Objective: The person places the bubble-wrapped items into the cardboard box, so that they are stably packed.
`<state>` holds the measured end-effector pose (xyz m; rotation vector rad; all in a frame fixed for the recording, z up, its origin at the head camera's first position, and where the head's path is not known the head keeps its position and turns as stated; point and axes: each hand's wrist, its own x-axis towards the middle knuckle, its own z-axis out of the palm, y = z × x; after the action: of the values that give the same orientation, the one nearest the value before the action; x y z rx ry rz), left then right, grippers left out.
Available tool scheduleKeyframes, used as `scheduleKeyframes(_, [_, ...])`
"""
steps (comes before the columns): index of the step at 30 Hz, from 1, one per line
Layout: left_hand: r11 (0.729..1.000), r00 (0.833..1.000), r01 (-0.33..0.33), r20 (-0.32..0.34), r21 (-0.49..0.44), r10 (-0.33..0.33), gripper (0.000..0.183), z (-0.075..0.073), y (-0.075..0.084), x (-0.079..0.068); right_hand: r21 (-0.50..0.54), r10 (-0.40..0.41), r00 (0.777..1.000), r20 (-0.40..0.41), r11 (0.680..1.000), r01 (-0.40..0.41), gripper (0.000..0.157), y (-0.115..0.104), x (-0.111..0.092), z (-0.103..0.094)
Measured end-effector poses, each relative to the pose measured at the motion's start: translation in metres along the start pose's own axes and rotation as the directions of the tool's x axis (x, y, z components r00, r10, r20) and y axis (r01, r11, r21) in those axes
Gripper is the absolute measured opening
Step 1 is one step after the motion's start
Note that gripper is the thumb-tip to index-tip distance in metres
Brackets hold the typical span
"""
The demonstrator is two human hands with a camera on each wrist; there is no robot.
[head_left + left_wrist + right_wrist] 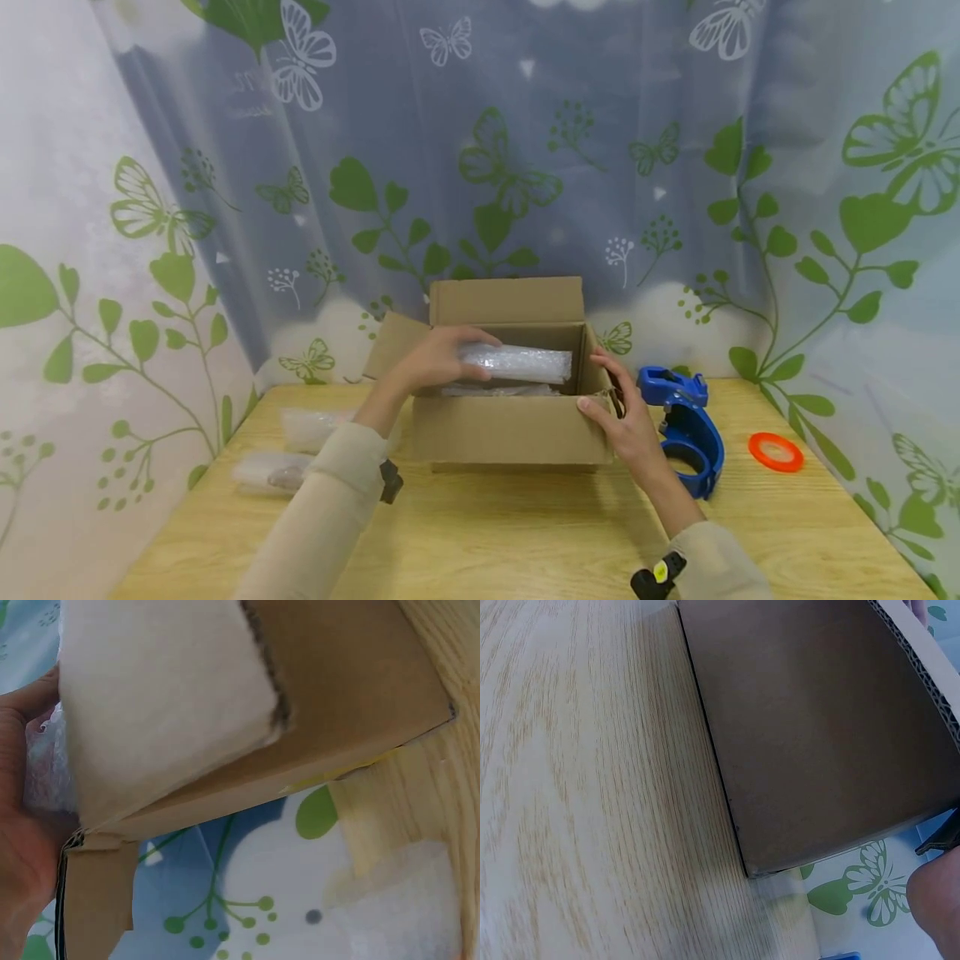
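Note:
An open cardboard box stands on the table with its flaps spread. My left hand reaches over the box's left side and grips a bubble-wrapped package at its left end, at the level of the box opening. Beneath it, more clear wrapping shows inside the box. My right hand holds the box's right front corner, thumb on the front flap and fingers along the right side. In the left wrist view, the left hand and some bubble wrap appear behind a flap.
Two more wrapped packages lie on the table left of the box. To the right are a blue tape dispenser, a smaller blue tool behind it, and an orange tape ring. A patterned curtain hangs behind the table.

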<state>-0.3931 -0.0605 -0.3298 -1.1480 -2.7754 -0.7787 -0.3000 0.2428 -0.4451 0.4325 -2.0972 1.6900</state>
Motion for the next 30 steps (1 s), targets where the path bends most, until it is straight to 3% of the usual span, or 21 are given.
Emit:
scheduleKeyframes(8, [1.000, 1.000, -0.015, 0.001, 0.001, 0.015, 0.049, 0.013, -0.003, 0.010, 0.006, -0.003, 1.000, -0.006, 1.000, 0.003, 0.063, -0.001, 0.001, -0.001])
scheduleKeyframes(15, [0.998, 0.999, 0.047, 0.010, -0.047, -0.046, 0.047, 0.025, -0.002, 0.010, 0.006, 0.008, 1.000, -0.003, 1.000, -0.008, 0.062, 0.002, -0.001, 0.001])
scheduleKeyframes(20, [0.999, 0.999, 0.048, 0.004, -0.018, -0.048, 0.045, 0.034, -0.004, 0.014, 0.003, -0.005, 1.000, 0.001, 1.000, 0.005, 0.063, 0.002, -0.002, 0.000])
scheduleKeyframes(30, [0.996, 0.997, 0.079, 0.004, -0.039, -0.079, 0.046, 0.038, -0.005, 0.017, -0.002, -0.007, 1.000, -0.006, 1.000, 0.007, 0.062, 0.004, -0.002, -0.001])
